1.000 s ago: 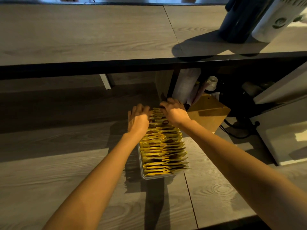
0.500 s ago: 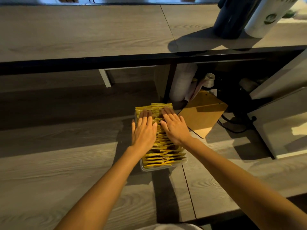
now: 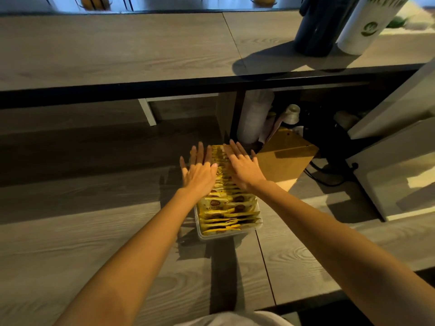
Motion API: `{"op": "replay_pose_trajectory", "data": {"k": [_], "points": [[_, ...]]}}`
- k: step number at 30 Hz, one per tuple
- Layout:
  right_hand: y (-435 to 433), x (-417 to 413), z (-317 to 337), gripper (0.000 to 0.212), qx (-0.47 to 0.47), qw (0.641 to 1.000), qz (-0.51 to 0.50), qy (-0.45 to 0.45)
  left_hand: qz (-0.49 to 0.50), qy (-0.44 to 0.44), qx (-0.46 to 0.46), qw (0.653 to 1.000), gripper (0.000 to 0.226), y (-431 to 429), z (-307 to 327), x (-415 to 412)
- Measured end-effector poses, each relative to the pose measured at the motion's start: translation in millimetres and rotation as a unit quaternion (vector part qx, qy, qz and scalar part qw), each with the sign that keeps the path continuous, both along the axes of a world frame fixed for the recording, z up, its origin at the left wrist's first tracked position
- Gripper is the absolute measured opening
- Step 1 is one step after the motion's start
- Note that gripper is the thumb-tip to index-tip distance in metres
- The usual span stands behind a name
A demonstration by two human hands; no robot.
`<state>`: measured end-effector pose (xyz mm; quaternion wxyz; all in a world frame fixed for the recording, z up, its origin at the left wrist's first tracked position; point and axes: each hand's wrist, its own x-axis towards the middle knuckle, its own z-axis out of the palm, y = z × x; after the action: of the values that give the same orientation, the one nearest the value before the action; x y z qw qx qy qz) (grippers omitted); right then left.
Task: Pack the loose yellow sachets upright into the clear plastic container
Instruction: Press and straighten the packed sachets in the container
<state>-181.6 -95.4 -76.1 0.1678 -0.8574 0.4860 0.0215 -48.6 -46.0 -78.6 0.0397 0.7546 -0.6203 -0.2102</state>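
Two hands are laid flat, palms down, on the far half of a row of yellow sachets (image 3: 229, 209). At the far left only the grey wood-grain counter (image 3: 70, 231) is seen, crossed by bands of shadow, with a raised shelf (image 3: 106, 48) of the same wood beyond it.

The left hand (image 3: 200, 172) is placed over the left side of the row, its fingers straight and slightly spread, the thumb pointed outward past the left wall; nothing is gripped. The sachets are stood on edge, packed one behind another, inside the clear plastic container (image 3: 221, 236), which is set on the counter near the middle of the view. The near half of the row is left uncovered, and brown round marks are seen on the packets.

The right hand (image 3: 244, 168) is rested on the right side of the row, fingers straight and fanned a little, nothing being held. Just beside it, to the right, a brown cardboard box (image 3: 286, 161) is seen. On the shelf at the far right a dark bottle (image 3: 322, 27) and a white cylinder (image 3: 367, 24) with green print are stood close together. Below them black cables (image 3: 322, 178) are trailed beside a white cabinet (image 3: 400, 177).
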Motion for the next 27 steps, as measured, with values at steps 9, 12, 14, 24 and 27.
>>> {"op": "replay_pose_trajectory", "data": {"k": [9,12,14,24,27], "points": [[73.6,-37.2,8.0,0.048,-0.009,0.998,-0.022,-0.057,-0.007,0.012,-0.041,0.999,0.053,79.2,19.5,-29.9],[101.0,-45.0,-3.2,0.050,-0.007,0.998,-0.017,-0.064,-0.019,-0.007,-0.035,0.999,0.054,101.8,6.2,-44.9],[112.1,-48.1,-12.7,0.075,0.000,0.997,-0.012,-0.080,-0.013,-0.015,-0.031,0.999,0.055,110.8,-3.8,-48.7],[83.6,-38.8,-21.0,0.056,0.018,0.999,-0.013,-0.027,0.018,-0.007,-0.030,0.999,0.056,85.3,-16.1,-35.5],[74.1,-35.2,-22.2,0.054,0.021,1.000,-0.013,-0.017,0.030,0.001,-0.018,0.999,0.057,75.5,-17.8,-31.7]]}}
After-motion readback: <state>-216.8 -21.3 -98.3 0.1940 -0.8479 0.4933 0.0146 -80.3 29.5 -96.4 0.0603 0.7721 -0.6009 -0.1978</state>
